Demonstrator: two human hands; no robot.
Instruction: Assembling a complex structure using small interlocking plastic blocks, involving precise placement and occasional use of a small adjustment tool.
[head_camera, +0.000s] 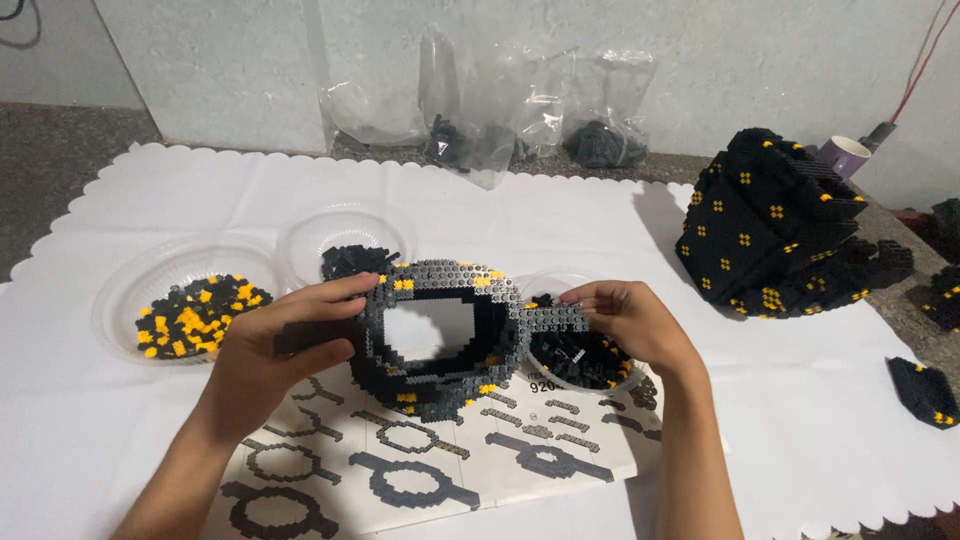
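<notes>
Ring build: a thick ring of grey and black small bricks (440, 335) with yellow studs, held up at the centre of the frame above the instruction sheet (430, 470); its square opening faces the camera, so white shows through the middle
Left hand (275, 350): at the ring's left edge, grip clamped on it, thumb along the upper left rim and fingers curled in under the lower left side
Right hand (630, 320): right of centre, grip pinched on a flat grey studded plate (550, 318), fingertips on its right end
Plate to ring: the plate lies just right of the ring and meets its right rim; whether it is pressed on or only touching I cannot tell
Plate long axis: left to right across the frame, studs up, its free left end toward the ring
Ring facing: its flat face is tilted toward the camera, the axis through the hole runs from the viewer away toward the wall
Nearer hand: the right hand is nearer the plate and the joint; the left hand only steadies the far side
Under the right hand: a clear bowl of dark pieces (585, 360), partly hidden by the hand and plate
Left of frame: a clear bowl of black and yellow pieces (190, 315), and behind it another clear bowl (335, 245) with a few dark pieces
Upper right: a large black block build with yellow dots (775, 225) on the white cloth (560, 215), well apart from both hands
Top centre: clear plastic bags (530, 110) against the wall
</notes>
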